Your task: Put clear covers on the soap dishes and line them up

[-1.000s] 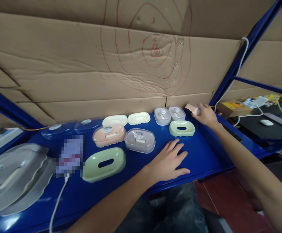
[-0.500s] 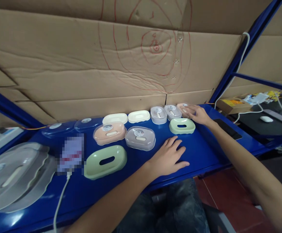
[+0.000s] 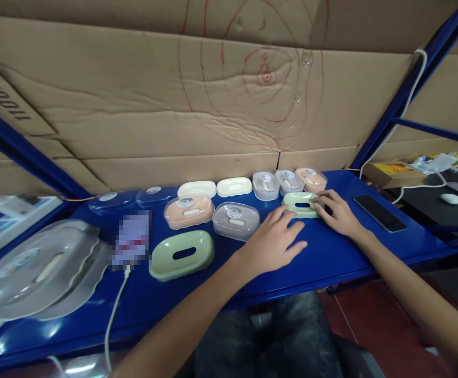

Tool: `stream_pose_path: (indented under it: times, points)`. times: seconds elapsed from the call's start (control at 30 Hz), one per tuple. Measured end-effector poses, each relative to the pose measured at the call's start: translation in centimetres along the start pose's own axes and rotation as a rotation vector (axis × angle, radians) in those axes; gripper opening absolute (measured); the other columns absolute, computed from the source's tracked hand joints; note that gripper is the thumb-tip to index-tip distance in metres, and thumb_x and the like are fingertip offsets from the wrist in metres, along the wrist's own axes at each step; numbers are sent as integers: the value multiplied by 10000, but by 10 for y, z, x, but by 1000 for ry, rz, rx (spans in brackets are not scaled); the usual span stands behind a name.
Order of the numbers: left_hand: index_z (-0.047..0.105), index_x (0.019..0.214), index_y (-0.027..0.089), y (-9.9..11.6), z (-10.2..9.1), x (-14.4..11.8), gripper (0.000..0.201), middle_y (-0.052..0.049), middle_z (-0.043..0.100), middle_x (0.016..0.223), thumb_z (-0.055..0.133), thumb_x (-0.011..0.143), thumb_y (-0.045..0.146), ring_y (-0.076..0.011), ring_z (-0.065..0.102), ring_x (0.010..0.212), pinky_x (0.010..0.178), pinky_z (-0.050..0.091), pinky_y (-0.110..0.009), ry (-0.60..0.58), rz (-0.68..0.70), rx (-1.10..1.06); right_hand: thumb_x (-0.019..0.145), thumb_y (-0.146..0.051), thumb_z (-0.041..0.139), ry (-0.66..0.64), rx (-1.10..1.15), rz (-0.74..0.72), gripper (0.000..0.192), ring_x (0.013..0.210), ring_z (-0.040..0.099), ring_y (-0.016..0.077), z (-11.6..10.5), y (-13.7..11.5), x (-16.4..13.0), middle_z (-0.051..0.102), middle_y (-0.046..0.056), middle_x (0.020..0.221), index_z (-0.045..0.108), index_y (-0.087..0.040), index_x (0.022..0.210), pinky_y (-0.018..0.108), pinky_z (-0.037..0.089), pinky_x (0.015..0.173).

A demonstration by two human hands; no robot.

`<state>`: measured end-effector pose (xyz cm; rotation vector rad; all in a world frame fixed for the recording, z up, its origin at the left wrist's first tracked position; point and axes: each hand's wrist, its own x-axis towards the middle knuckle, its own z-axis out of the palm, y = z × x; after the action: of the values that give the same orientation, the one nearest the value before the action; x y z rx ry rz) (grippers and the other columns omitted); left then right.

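Behind everything, a wall of creased brown cardboard sheets [image 3: 174, 115] with red scribbled rings stands along the back of the glossy blue surface [image 3: 331, 257] you are working at. At your far left sits a large translucent grey scalloped plastic lid [image 3: 35, 273], and just beside it a white cable [image 3: 114, 310] trails toward the front edge. Next in size, a pale green oval plastic soap tray with a slot [image 3: 181, 254] lies near the front, with a peach soap box under a clear lid [image 3: 188, 211] and a grey soap box under a clear lid [image 3: 236, 220] just behind it. Two cream oval trays [image 3: 213, 188] lie side by side against the cardboard, and to their right stand three small lidded boxes, two grey and one peach [image 3: 288, 181], in a row. A black phone [image 3: 378, 212] lies flat near your right forearm.

Your left hand [image 3: 274, 244] rests palm down on the surface, fingers spread and holding nothing, its fingertips just beside the small pale green oval soap tray [image 3: 300, 203]. Your right hand [image 3: 337, 212] lies against the right end of that small tray, fingers loosely curled and touching its rim, not clamped around it. The tray sits flat on the surface, just in front of the row of three small boxes, between your two hands.
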<state>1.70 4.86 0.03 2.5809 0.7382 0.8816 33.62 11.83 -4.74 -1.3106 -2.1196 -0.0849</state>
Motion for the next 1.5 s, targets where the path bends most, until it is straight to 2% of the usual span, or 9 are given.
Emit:
stream_pose_path:
  times: [0.1,0.23,0.33,0.43,0.6,0.87,1.23,1.4,1.5]
  points:
    - [769,1252,207,1,-40,15,266,-182,709,1399,570,1107,306,-422,503,1534,1321,356,-631,83,-56,93,1141,-547,468,-73,-8,-8,444,1338,667,375,6,-1,-2,696,175,1367,747,-217,1241,603,531,1200]
    - [736,1367,164,-26,-99,48,362,-201,721,1401,538,1091,290,-417,565,1432,1234,423,-588,-238,-332,564,1136,-577,494,-137,3,0,432,1317,676,393,4,-1,0,715,166,1369,691,-226,1290,623,524,1186]
    - [745,1331,124,-68,-121,65,376,-241,715,1433,738,994,289,-475,527,1455,1235,375,-678,-330,-494,671,1118,-602,526,-146,-10,5,442,1288,691,410,4,-1,1,716,172,1363,679,-224,1290,631,534,1156]
    - [730,1348,130,-110,-121,68,557,-217,725,1433,911,881,374,-459,567,1406,1200,432,-662,-435,-600,667,1115,-600,529,-139,-21,2,434,1296,695,417,5,-1,0,717,169,1364,675,-232,1293,636,532,1160]
    - [638,1515,110,-162,-109,60,741,-242,605,1586,875,911,467,-449,525,1468,1215,440,-601,-506,-634,556,1026,-694,666,-140,-61,-36,564,1361,678,448,8,2,-3,660,180,1518,655,-240,1361,643,540,1156]
    - [657,1554,266,-199,-108,54,830,-139,641,1468,872,800,539,-377,642,1345,1139,516,-443,-459,-640,454,940,-722,794,-102,0,-40,578,1280,722,419,9,4,-2,684,139,1433,646,-262,1257,610,586,1106]
    - [688,1446,160,-170,-129,52,676,-173,698,1468,789,888,528,-394,549,1440,1271,356,-524,-208,-490,494,846,-641,914,183,190,34,525,1149,711,349,-3,-9,0,687,98,1217,683,-272,1141,528,585,1006]
    - [667,1449,200,-113,-145,57,695,-145,697,1529,810,862,542,-414,584,1438,1251,410,-563,30,-378,446,871,-635,889,306,621,256,448,871,730,267,-4,-8,5,732,36,1013,688,-286,1068,433,612,798]
    - [611,1518,248,-61,-136,51,805,-107,683,1565,870,812,534,-407,624,1429,1224,470,-561,125,-391,293,868,-630,901,389,944,322,431,832,746,250,-4,-17,15,734,13,973,695,-295,1042,427,651,781]
